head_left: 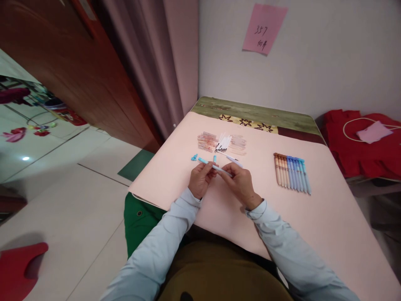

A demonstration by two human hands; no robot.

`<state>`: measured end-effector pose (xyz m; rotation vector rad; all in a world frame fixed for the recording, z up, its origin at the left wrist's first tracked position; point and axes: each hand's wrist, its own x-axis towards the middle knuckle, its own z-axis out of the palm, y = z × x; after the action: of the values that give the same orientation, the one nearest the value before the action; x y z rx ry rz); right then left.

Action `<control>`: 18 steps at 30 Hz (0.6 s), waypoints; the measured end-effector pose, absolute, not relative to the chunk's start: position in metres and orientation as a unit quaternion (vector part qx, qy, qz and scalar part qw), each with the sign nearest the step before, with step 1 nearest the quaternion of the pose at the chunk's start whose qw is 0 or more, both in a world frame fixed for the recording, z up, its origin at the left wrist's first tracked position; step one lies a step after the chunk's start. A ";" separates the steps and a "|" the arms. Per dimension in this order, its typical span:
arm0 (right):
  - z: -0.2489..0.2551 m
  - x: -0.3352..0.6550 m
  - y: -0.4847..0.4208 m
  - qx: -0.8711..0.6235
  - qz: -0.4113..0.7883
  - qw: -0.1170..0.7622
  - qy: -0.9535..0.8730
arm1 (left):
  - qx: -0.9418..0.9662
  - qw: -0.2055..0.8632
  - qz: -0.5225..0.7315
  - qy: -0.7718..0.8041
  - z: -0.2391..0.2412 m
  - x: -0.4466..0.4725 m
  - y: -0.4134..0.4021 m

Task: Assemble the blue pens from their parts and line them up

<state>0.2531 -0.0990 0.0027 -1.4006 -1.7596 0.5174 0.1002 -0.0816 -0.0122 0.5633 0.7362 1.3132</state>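
Note:
Both my hands meet over the middle of the pink table (pixel 313 225). My left hand (pixel 200 179) is closed on the blue end of a pen barrel (pixel 207 162). My right hand (pixel 239 180) pinches a thin white refill (pixel 222 169) that lines up with the barrel, and a white pen part (pixel 234 159) sticks out behind its fingers. Small blue pen pieces (pixel 194 157) lie just beyond my left hand. Behind them sit loose piles of pen parts (pixel 222 143).
A row of several finished pens (pixel 292 172), brown and blue, lies at the right of the table. A pink note (pixel 264 28) hangs on the wall. Red cloth with a pink sheet (pixel 360 138) lies to the right. Tiled floor is at left.

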 end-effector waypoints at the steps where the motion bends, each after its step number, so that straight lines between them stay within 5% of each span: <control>1: 0.002 0.253 -0.099 -0.555 0.204 0.403 -0.698 | 0.252 0.694 0.588 0.330 -0.012 0.100 -0.082; 18: 0.003 0.257 -0.108 -0.552 0.045 0.352 -0.755 | 0.371 0.620 0.575 0.384 -0.023 0.106 -0.078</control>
<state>0.2566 -0.1081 0.0028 -1.4280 -1.9531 0.1169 0.1057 -0.0780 -0.0229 0.8520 0.8822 1.3229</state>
